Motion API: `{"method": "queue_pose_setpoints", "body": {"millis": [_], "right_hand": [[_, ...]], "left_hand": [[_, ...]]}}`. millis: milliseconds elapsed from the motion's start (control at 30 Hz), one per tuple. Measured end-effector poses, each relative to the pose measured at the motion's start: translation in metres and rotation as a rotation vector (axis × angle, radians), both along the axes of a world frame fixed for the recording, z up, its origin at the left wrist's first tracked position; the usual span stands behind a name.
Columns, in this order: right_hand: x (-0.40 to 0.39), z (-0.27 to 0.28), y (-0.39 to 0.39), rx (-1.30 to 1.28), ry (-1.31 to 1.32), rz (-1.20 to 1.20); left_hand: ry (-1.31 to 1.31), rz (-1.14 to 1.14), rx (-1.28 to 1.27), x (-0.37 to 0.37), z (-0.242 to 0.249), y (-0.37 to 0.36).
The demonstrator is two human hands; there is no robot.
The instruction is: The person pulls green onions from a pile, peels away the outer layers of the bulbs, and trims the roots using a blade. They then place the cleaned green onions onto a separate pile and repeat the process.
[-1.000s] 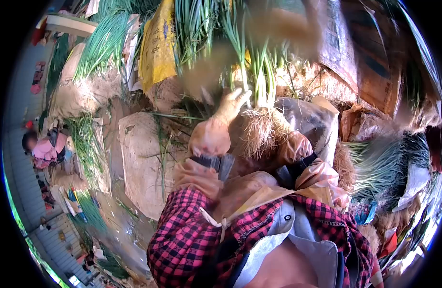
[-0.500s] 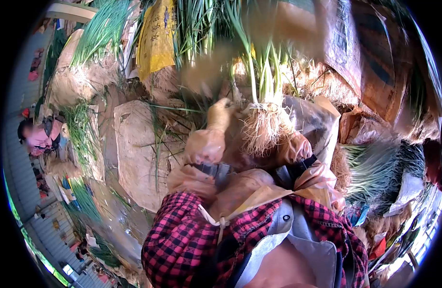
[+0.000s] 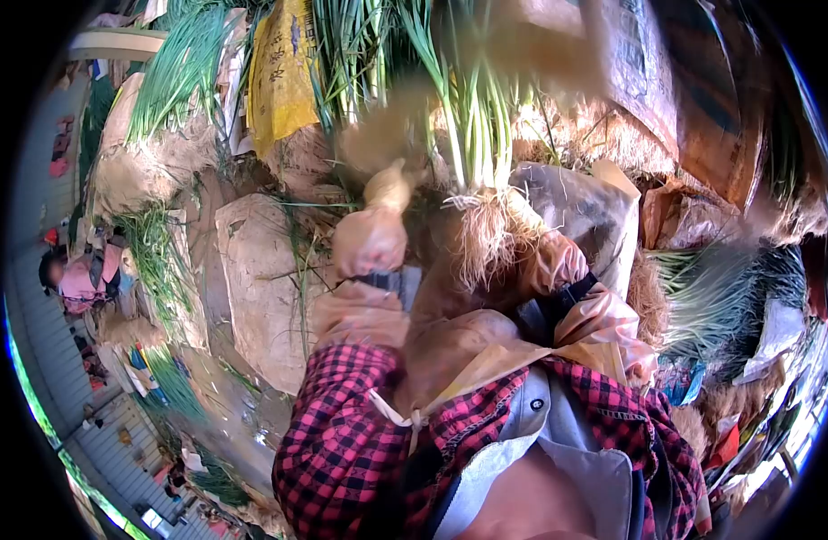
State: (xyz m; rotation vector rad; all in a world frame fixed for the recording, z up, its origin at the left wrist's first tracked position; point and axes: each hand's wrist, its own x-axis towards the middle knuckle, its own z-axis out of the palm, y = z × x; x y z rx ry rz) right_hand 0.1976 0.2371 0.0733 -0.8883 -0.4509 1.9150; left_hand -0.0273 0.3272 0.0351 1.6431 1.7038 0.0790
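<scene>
Spring onions (image 3: 481,135), one bunch, are held roots toward the apron (image 3: 463,346) by the right hand (image 3: 522,216), fingers clamped round the base, mostly hidden behind the roots. The left hand (image 3: 389,187) is caught pretty blurry, nearby but apart; finger spread can't be made out, tbh.

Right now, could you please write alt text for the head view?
The right hand holds a bunch of long green onions with pale stringy roots; the blurred left hand is apart, to its left. A yellow printed sack lies beyond.
</scene>
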Motion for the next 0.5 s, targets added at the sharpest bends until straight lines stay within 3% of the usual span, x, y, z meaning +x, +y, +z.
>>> {"method": "queue_pose_setpoints", "body": {"millis": [33,100,133,167,233,267,300,367,433,500], "right_hand": [[-0.002,0.000,-0.002,0.004,-0.012,0.002],[-0.005,-0.002,0.000,-0.002,-0.009,0.010],[-0.006,-0.002,0.001,-0.002,-0.009,0.013],[-0.006,-0.001,0.002,-0.002,-0.010,0.016],[-0.003,-0.001,0.002,-0.002,-0.019,0.013],[-0.002,-0.001,0.007,0.006,-0.013,0.016],[-0.003,-0.002,0.003,0.012,-0.015,0.009],[-0.006,-0.005,0.004,0.028,-0.010,0.019],[-0.008,-0.008,0.006,0.044,0.006,0.034],[-0.009,-0.013,0.007,0.107,0.004,0.052]], "left_hand": [[-0.041,0.092,-0.045,0.018,-0.011,0.008],[0.201,0.024,-0.035,0.041,-0.044,0.031],[0.257,0.112,0.056,0.051,-0.090,0.045],[0.244,0.112,0.061,0.046,-0.095,0.050],[-0.466,0.201,-0.128,0.031,-0.078,0.045],[-0.686,0.420,-0.175,0.050,0.020,0.017],[-1.010,0.434,-0.229,0.040,0.021,0.005],[-0.674,0.395,-0.286,0.046,0.068,-0.028],[-0.705,0.137,0.220,0.049,0.015,-0.057],[-0.773,0.254,0.151,0.057,0.011,-0.058]]}}
